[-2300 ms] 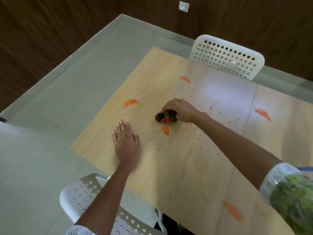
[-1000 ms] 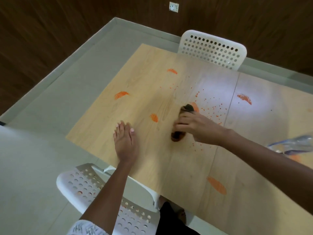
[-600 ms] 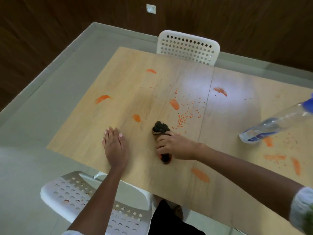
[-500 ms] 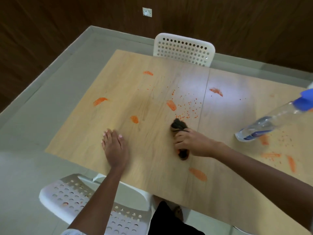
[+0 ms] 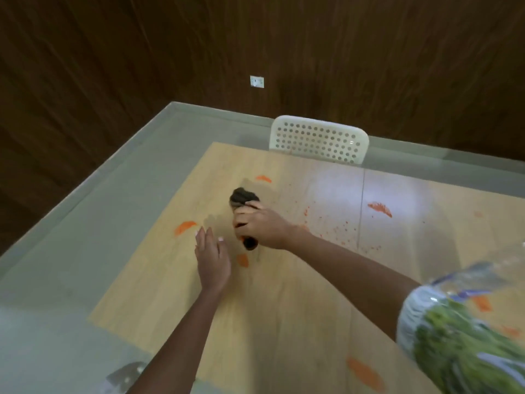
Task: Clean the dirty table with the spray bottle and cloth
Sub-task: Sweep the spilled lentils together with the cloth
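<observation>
cloth is in my right hand, a dark bunched roll. my fingers are curled around its middle and press it on the table. its long axis goes from the far left to the near right: one dark end sticks out beyond my fingers toward the far side, the other end shows under my palm on the near side. it lies left of the middle of the table, between the orange smear at the far side and the small smear near my wrist.

my left hand is flat on the table just beside the cloth, fingers straight and together, pointing away from me; it holds nothing. another orange smear is just left of its fingertips.

bottle is at the right edge, clear plastic, very blurred, partly behind my sleeve. it has a blue label, but i cannot read any writing on it, and i cannot tell which way it points.

more orange smears and small orange dots are right of the cloth. a white chair with holes stands at the far side. a white socket is on the dark wood wall; no text is readable on it.
</observation>
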